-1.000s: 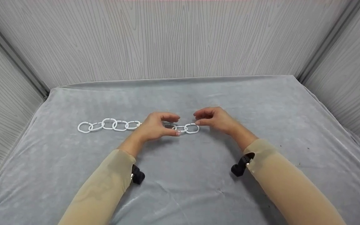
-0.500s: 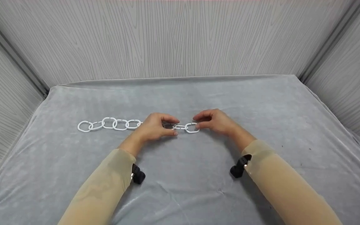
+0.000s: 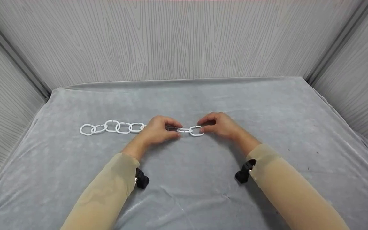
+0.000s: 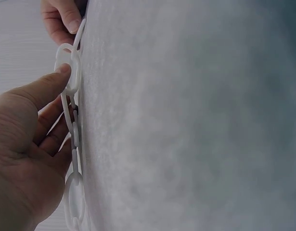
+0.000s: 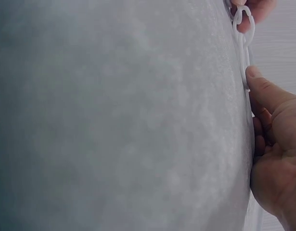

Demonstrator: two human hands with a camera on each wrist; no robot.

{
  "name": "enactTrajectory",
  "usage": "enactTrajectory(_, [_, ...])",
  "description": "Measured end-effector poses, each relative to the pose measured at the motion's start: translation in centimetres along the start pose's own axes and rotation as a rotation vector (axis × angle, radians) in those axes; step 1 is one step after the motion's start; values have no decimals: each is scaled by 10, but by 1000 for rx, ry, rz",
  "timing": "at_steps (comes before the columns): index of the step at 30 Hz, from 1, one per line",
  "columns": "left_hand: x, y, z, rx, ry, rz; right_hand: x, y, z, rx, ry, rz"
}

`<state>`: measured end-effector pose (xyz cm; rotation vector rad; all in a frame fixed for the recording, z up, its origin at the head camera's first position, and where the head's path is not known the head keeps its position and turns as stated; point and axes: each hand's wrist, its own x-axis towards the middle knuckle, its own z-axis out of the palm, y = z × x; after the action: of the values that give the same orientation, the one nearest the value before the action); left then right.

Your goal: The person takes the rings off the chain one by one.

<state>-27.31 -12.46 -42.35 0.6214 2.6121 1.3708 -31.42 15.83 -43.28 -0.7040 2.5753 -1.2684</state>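
A chain of white plastic links (image 3: 117,127) lies from left to right on the grey cloth in the head view. My left hand (image 3: 157,130) arches over its right part and hides some links. In the left wrist view, its thumb presses on an upright link (image 4: 79,77), with fingers behind the chain. My right hand (image 3: 220,124) pinches the end link (image 3: 196,135) at its right side, thumb in front. The right wrist view shows that thumb (image 5: 265,89) against the link's end. Between the hands, one link (image 3: 184,129) stands nearly edge-on.
Grey cloth (image 3: 184,198) covers the table. Pale wood-grain panels (image 3: 184,38) stand behind and at both sides. A black wrist camera (image 3: 142,179) sits on the left sleeve and another black camera (image 3: 244,174) on the right one.
The link between the hands has turned from lying flatter to nearly edge-on. My left thumb and finger have drawn slightly together, and the right thumb has come onto the end link.
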Motion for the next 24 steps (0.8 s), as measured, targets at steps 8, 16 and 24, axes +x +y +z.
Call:
enactTrajectory(8, [0, 1, 1, 16, 17, -37, 0, 0, -1, -46, -2, -38])
enactTrajectory(16, [1, 1, 1, 23, 19, -22, 1, -3, -2, -62, -21, -30])
enactTrajectory(24, [0, 2, 2, 29, 27, -26, -1, -3, -1, -76, -14, -30])
